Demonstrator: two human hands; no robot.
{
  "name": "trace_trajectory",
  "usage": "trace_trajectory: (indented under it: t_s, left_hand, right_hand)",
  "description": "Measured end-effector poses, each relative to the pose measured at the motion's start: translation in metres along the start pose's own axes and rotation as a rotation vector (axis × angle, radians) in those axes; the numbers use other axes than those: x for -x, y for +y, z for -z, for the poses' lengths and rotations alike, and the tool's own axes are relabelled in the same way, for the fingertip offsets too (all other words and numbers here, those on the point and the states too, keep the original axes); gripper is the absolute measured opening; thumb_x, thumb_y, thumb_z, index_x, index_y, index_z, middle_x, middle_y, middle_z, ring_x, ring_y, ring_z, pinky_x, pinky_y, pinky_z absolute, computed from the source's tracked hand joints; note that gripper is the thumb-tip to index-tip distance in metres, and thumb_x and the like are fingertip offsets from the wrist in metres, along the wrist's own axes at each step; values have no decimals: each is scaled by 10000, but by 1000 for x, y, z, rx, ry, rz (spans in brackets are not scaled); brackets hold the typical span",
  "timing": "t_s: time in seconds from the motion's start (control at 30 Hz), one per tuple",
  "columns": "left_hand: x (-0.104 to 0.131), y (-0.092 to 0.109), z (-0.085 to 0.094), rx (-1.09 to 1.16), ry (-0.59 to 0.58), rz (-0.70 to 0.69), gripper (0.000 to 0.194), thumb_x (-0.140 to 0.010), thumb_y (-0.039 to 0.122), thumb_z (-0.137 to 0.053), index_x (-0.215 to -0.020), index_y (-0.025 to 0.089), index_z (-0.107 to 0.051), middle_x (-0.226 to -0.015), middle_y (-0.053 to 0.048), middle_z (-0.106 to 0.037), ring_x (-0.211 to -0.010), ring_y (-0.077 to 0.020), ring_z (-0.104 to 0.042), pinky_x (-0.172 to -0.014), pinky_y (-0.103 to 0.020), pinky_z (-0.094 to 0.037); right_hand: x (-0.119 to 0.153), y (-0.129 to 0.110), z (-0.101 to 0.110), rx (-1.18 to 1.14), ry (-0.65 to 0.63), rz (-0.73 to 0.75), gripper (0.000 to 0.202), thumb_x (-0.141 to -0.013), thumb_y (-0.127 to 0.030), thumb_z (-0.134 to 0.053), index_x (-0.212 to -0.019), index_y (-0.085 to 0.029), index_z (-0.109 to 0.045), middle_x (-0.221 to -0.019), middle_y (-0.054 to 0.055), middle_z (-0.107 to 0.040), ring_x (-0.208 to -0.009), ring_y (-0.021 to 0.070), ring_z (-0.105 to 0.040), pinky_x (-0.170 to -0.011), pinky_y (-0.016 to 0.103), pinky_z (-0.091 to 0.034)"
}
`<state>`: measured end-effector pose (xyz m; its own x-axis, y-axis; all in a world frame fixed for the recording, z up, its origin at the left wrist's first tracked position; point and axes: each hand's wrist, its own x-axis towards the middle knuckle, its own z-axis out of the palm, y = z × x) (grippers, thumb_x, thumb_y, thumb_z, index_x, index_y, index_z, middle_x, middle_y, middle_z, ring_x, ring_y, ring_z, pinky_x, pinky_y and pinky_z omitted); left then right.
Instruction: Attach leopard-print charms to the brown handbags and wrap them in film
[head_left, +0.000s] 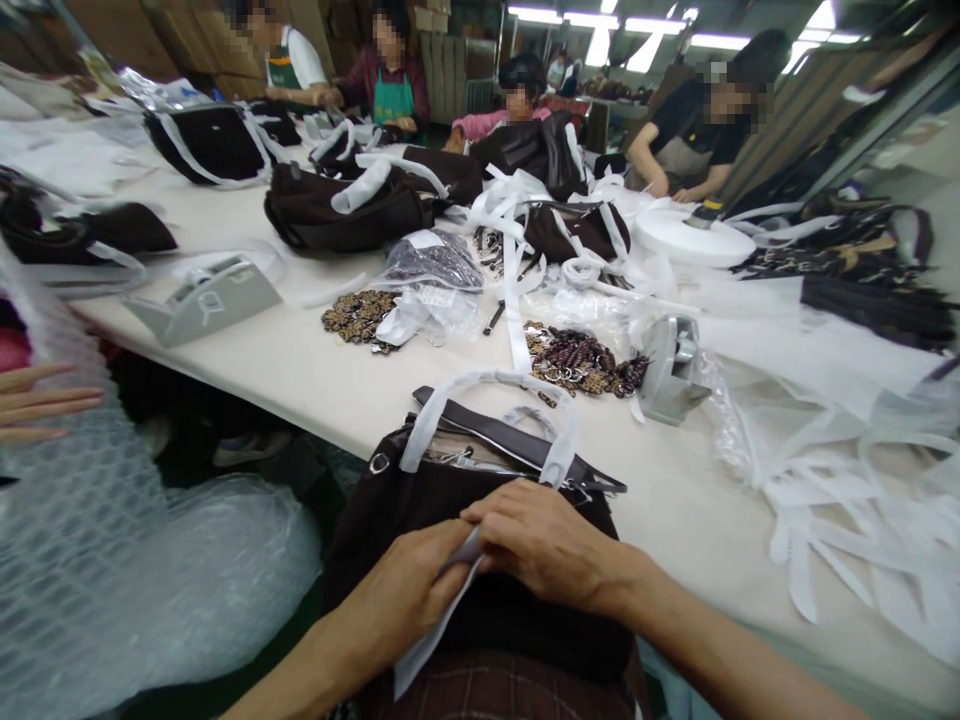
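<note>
Right in front of me a dark brown handbag (390, 515) rests against my lap and the table edge, its zipped top partly open. White wrapping covers its upright handle (424, 430). Over the bag's front, my left hand (420, 575) and my right hand (536, 535) meet, fingers closed on a white strip (439, 640). The strip's loose end hangs down below my left hand. What lies between my fingertips is partly hidden.
Past the bag lie bead-like chains (577, 360), a plastic bag (435, 262), two grey tape dispensers (206, 300) (673, 370) and several dark handbags (345, 210). White strips (832, 520) spread at right. Bubble wrap (187, 570) and another person's hand (45, 400) are at left. Co-workers stand across the table.
</note>
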<state>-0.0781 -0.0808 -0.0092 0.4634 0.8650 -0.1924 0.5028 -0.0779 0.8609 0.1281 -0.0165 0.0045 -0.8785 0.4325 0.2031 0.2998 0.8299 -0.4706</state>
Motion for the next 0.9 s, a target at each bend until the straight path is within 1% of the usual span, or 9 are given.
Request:
trace_trajectory:
  t_s: [0.1,0.17,0.27,0.4,0.47,0.6,0.7,0.83,0.9]
  left_hand:
    - [7,0,-4,-17,128,6,334,-885,147,-488,-1200,260,-507,-1187,-32,-608,-1091,-177,-583,-956,-253,-410]
    - [11,3,-4,-21,186,-4,310,-907,158,-457,-1198,262,-480,-1265,-41,-556,-1154,-174,-546,-994,-264,-389]
    - [13,11,0,-77,141,16,118,-930,260,-478,-1038,255,-527,-1234,-29,-557,-1089,-186,-567,-937,-282,-414]
    - [3,18,2,-277,76,125,284,-772,360,-705,-962,236,-534,-1013,-12,-606,-863,-213,-600,-745,-304,-418]
    - [-3,17,0,-322,72,125,158,-829,322,-641,-886,222,-533,-902,0,-605,-807,-197,-588,-714,-299,-388]
    - [-8,14,-2,-132,111,155,172,-898,316,-548,-774,205,-505,-779,22,-581,-732,-154,-553,-671,-267,-364]
    - [-9,14,1,72,135,232,170,-866,364,-590,-884,204,-535,-805,28,-599,-748,-157,-554,-673,-253,-383]
    - [-10,13,10,251,13,219,235,-823,269,-609,-1047,197,-597,-958,7,-653,-893,-180,-582,-798,-264,-409]
    - [-11,10,14,289,-58,237,214,-820,262,-595,-1014,181,-633,-966,-4,-658,-898,-187,-581,-803,-270,-410]
  right_hand:
    - [-2,3,2,-14,-84,-75,129,-941,-308,-558,-952,-180,-572,-1051,69,-659,-913,169,-579,-812,299,-458]
    - [-3,5,2,-2,-99,-101,172,-946,-352,-547,-919,-183,-560,-936,56,-652,-824,167,-561,-743,285,-447]
    - [-3,9,0,1,-109,-102,210,-962,-384,-509,-889,-190,-543,-843,34,-624,-754,161,-527,-695,275,-422]
    - [-1,13,-3,0,-122,-106,206,-963,-379,-501,-881,-194,-543,-827,28,-617,-748,159,-522,-705,274,-408]
    - [0,14,-3,-20,-120,-114,200,-960,-371,-506,-883,-193,-555,-829,29,-624,-762,161,-535,-709,270,-407]
    - [0,15,1,-118,-100,-164,218,-944,-404,-538,-919,-194,-592,-836,20,-643,-761,153,-568,-693,253,-412]
    - [-4,13,9,-218,-98,-231,273,-936,-454,-539,-979,-196,-619,-849,14,-670,-756,154,-605,-688,249,-429]
    - [-3,11,30,-395,-113,-313,349,-937,-474,-528,-1176,-235,-613,-1087,32,-700,-969,178,-647,-843,279,-461]
    - [1,13,40,-394,-136,-336,542,-828,-525,-661,-1289,-255,-566,-1239,47,-658,-1113,215,-606,-959,327,-429]
